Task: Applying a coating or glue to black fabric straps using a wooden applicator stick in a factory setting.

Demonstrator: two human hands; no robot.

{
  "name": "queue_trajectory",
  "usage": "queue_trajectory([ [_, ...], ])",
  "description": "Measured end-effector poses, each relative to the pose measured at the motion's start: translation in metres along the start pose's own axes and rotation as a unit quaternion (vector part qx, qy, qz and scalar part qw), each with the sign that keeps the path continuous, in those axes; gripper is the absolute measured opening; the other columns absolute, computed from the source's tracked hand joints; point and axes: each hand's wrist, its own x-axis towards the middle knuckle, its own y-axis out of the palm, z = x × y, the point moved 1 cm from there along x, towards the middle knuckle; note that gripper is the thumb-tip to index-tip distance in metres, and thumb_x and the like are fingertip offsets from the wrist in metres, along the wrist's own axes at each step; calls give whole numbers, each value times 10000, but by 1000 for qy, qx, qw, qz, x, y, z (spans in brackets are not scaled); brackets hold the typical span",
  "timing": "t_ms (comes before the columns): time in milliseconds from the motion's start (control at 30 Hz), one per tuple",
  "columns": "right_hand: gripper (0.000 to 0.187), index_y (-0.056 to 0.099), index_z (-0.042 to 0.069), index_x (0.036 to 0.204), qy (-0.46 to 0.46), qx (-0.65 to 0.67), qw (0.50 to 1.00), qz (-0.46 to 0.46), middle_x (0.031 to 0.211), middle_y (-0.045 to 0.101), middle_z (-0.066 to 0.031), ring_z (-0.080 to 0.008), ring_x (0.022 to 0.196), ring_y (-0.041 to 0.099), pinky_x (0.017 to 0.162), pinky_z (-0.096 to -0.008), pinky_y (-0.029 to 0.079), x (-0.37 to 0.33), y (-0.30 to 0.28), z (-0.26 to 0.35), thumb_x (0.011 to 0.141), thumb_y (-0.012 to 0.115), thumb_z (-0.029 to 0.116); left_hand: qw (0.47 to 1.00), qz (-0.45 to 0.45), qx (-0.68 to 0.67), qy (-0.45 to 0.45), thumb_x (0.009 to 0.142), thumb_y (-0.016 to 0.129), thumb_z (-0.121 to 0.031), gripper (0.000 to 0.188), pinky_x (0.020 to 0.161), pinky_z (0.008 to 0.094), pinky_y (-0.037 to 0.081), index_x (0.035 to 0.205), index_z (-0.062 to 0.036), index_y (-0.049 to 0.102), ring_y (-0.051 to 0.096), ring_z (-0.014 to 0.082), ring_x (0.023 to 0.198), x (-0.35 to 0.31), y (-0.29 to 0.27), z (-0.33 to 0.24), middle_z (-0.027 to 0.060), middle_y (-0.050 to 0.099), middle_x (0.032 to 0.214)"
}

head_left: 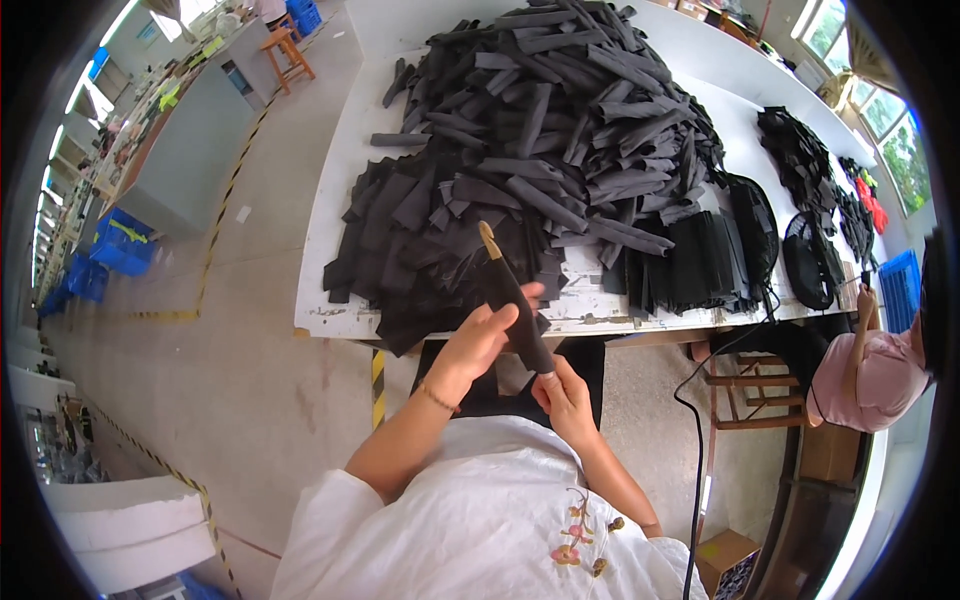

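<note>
Left fingers (492,322) around slanted black tube (527,336)

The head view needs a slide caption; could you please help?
Both hands hold a pale-tipped stick sleeved in a dark tube, before a table heaped with dark pieces.

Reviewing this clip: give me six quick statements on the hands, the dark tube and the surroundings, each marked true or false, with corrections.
1. The left hand grips the dark tube. True.
2. The right hand is well away from the tube. False: it is at the tube's near end.
3. A light tan tip sticks out of the tube's far end. True.
4. The bracelet is on the right wrist. False: the left.
5. A pile of dark pieces lies on the white table. True.
6. The person in pink is at the picture's left. False: at its right.
</note>
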Motion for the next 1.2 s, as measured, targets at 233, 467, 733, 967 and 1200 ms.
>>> queue_trajectory([
  [233,234,547,17,969,-62,-108,990,-68,638,454,20,-55,563,391,499,-227,345,-3,22,-16,1031,431,211,981,-108,-155,-33,928,617,-332,340,576,377,530,937,7,597,588,224,542,8,2,1,80,588,652],
  [467,134,538,18,944,31,-230,972,28,622,524,-142,-250,565,571,551,-346,454,-43,-2,-6,991,483,130,974,-164,-154,17,941,608,-333,321,367,208,215,790,-59,538,314,51,372,29,-15,-30,-50,364,487],
  [733,184,603,24,994,73,-263,959,73,712,613,-107,-169,642,623,586,-325,485,-100,-58,-20,929,616,195,941,-246,-152,176,978,536,-358,309,395,212,182,806,-103,515,236,35,408,48,-37,-98,-66,301,520],
  [967,166,615,14,1021,-241,-135,948,-156,658,465,58,-34,573,386,515,-205,330,39,16,16,891,666,103,912,-291,-273,90,987,514,-313,286,414,221,225,796,-103,482,292,54,440,42,-17,-31,-54,348,561],
  [1200,118,628,3,813,-168,-195,961,-103,616,531,5,-65,584,462,536,-240,385,35,-26,54,889,658,87,954,163,249,44,939,583,-226,212,671,264,471,929,-14,573,634,130,719,-5,6,-7,51,668,768],
])
